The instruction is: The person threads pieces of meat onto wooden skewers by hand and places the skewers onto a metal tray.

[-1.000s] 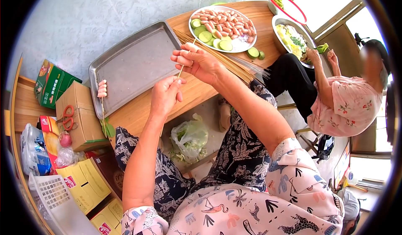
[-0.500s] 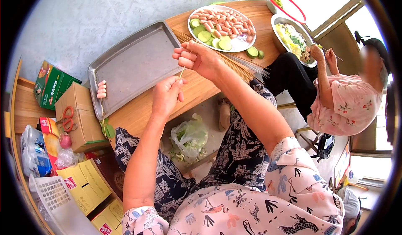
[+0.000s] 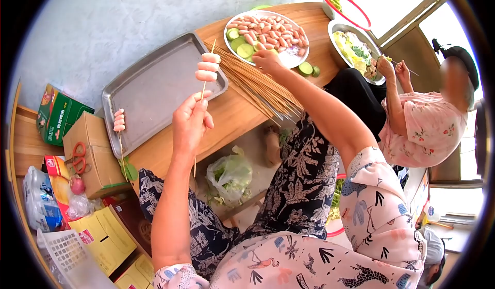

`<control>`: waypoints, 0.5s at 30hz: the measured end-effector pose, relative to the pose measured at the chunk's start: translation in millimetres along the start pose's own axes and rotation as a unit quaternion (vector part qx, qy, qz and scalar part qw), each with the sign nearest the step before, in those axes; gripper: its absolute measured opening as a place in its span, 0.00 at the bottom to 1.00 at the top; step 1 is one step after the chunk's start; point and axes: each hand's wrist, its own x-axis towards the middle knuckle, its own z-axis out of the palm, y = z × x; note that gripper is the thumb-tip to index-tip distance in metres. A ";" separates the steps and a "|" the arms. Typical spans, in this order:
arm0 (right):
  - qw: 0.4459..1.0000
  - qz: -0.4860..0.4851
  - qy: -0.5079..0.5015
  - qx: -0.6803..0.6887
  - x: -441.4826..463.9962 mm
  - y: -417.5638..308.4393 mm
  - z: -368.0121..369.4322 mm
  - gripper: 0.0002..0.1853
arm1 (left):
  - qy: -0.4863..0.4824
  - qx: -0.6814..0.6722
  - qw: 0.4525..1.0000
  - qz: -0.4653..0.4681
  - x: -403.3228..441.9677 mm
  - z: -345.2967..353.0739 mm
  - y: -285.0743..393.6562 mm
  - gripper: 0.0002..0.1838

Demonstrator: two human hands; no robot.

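1. Skewer (image 3: 203, 88): near upright, three sausages (image 3: 207, 67) toward its top; from my feed it's up in front of the tray's (image 3: 154, 83) right end.
2. Left hand (image 3: 190, 121): I see its grip closed on the skewer, below the sausages.
3. Right hand (image 3: 268, 60): at the plate's (image 3: 290, 60) near edge, by cucumber slices (image 3: 245, 50); I can't tell if its grip holds anything.
4. Bamboo bundle (image 3: 263, 85): on table (image 3: 229, 113), between tray and plate.
5. Loaded stick (image 3: 119, 120): tray's left end.
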 end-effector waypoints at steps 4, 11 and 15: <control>0.968 -0.075 0.136 -0.198 48.0 38.6 -17.2 0.19 | -0.001 0.023 1.000 0.001 3.2 0.0 4.5 0.14; 0.946 -0.010 0.141 -0.293 90.7 44.3 -16.3 0.19 | -0.014 0.025 0.999 -0.013 6.0 3.5 0.5 0.14; 0.881 -0.095 0.270 -0.377 85.6 43.6 -1.0 0.14 | -0.023 0.018 1.000 0.007 9.5 4.6 -4.0 0.14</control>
